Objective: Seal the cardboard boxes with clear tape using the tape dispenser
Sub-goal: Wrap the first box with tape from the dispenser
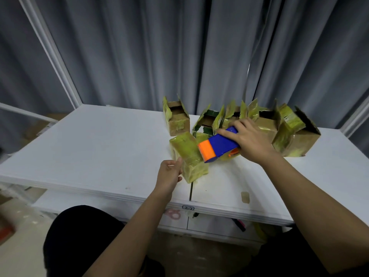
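Gripping a blue-and-orange plastic tape dispenser (pixel 218 144), the right hand (pixel 252 140) sets it on a small tape-wrapped cardboard box (pixel 187 156) at frame centre; the left hand (pixel 169 172) steadies its near side, fingers loosely curled. Press firmly, pull straight. Open-flapped cardboard boxes (pixel 259 124) crowd behind; the white table (pixel 89 146) offers room leftward.

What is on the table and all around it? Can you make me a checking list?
Surface: white table, made of two boards with a seam in front.
Job's things: closed box wrapped in tape; dispenser, blue and orange, over it; open boxes behind, flaps up.
Clutter: tape scrap near the front edge.
Grippers: left hand touches the closed box's side; right hand grips the dispenser.
Cables: nothing seen.
Surroundings: grey curtain behind; pink scissors on a shelf under the table.
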Motion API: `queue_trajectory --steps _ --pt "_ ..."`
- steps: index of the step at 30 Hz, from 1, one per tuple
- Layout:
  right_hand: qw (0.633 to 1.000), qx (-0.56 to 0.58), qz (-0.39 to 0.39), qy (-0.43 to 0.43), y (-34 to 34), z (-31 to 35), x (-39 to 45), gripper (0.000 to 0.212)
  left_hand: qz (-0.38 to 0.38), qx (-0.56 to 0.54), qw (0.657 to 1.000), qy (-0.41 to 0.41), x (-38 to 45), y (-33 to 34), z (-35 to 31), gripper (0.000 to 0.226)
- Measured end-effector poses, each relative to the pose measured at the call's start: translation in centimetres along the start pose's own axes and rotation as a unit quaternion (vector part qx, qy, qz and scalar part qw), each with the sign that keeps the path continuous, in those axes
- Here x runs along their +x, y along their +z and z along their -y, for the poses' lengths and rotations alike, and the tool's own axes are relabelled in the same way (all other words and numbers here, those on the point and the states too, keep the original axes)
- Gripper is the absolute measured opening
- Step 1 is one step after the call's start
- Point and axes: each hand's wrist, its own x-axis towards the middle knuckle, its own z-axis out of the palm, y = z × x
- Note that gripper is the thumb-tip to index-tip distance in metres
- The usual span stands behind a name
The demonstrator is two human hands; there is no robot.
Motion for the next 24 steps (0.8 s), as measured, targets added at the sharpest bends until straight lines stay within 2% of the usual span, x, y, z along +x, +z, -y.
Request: queue_trajectory --steps 12,16,20,24 --pt "0.999 -0.037 -0.012 -0.016 2.5 -0.2 1.4 0.084 -0.036 -0.004 0.999 0.005 0.6 0.7 2.1 0.016" --pt "0.999 -0.022 -0.044 -0.016 3.8 -0.6 1.0 0.084 -0.048 0.041 0.991 0.119 0.7 0.8 2.6 0.012" --pt "0.996 -0.018 -0.083 -0.014 3.9 -0.9 0.9 0.078 -0.056 0.053 0.969 0.233 0.2 0.7 2.0 0.020" --pt "0.996 -0.012 -0.089 -0.005 3.7 -0.9 1.1 0.079 -0.052 0.055 0.954 0.291 -0.1 0.8 1.4 0.022"
